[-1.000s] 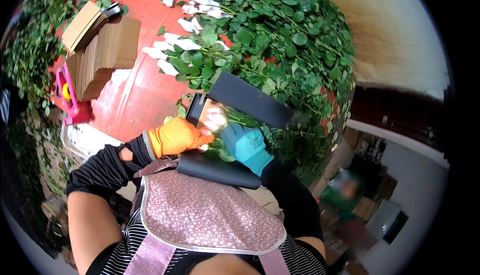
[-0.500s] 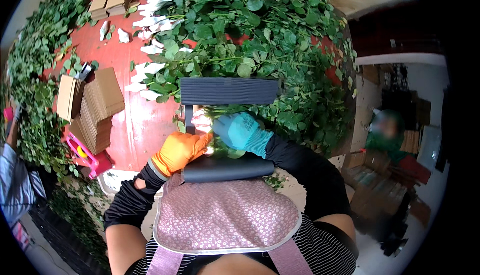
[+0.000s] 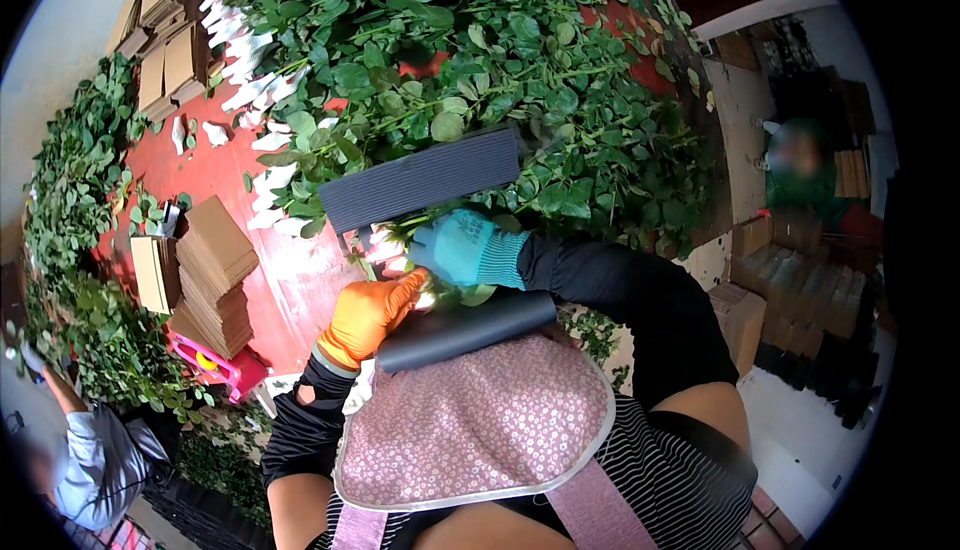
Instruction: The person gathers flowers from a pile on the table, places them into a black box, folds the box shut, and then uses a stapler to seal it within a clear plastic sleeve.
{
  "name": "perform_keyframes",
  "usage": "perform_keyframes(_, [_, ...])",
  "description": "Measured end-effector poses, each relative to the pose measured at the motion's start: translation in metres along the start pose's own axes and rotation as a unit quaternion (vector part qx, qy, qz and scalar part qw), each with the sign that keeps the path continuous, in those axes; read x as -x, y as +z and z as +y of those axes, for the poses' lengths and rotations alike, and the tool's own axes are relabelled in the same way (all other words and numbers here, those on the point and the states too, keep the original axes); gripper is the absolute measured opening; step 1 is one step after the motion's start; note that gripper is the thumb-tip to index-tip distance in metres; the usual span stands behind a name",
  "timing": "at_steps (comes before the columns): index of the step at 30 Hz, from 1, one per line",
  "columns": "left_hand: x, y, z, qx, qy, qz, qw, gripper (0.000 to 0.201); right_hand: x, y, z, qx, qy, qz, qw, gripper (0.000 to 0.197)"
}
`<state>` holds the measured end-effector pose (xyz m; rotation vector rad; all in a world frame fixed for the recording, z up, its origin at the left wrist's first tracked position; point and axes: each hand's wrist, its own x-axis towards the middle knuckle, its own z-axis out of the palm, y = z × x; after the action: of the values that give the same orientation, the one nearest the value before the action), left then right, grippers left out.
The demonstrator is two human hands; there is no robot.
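My left hand (image 3: 370, 315), in an orange glove, is closed with fingertips pressed together beside the pale blooms. What it pinches is hidden. My right hand (image 3: 460, 248), in a teal glove, curls around leafy flower stems just to the right. Pinkish-white flower heads (image 3: 385, 245) show by the right hand's fingertips. Both hands are between a dark ribbed padded bar (image 3: 420, 180) on the far side and a smooth dark padded roll (image 3: 465, 332) on the near side. Green leaves show below the right hand.
Leafy stems (image 3: 560, 80) cover the red table (image 3: 285, 290), their white-wrapped heads (image 3: 245, 60) toward the left. Cardboard sheets (image 3: 215, 280) are stacked at left, beside a pink plastic frame (image 3: 235, 375). One person (image 3: 100, 480) is at lower left, another (image 3: 800, 170) at right.
The whole view has turned, so the padded bar now slants and more of the person at left shows. My hands stay together between the bars, the left one still pinching.
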<state>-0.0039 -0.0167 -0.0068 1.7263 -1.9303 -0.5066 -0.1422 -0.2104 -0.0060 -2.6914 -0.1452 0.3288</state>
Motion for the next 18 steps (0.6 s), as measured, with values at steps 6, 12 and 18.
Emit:
perform_keyframes(6, [-0.004,-0.004,0.004,0.012,-0.089,0.022,0.996,0.054,0.002,-0.006,0.001,-0.005,-0.006,-0.002,1.000,0.024])
perform_keyframes(12, [0.004,0.008,0.003,-0.001,-0.110,0.025,0.994,0.052,0.009,-0.016,0.001,0.004,-0.033,-0.030,0.999,0.026])
perform_keyframes(18, [0.006,0.009,0.004,-0.007,-0.108,0.044,0.993,0.048,0.025,-0.052,-0.015,0.044,0.013,0.040,0.998,0.037])
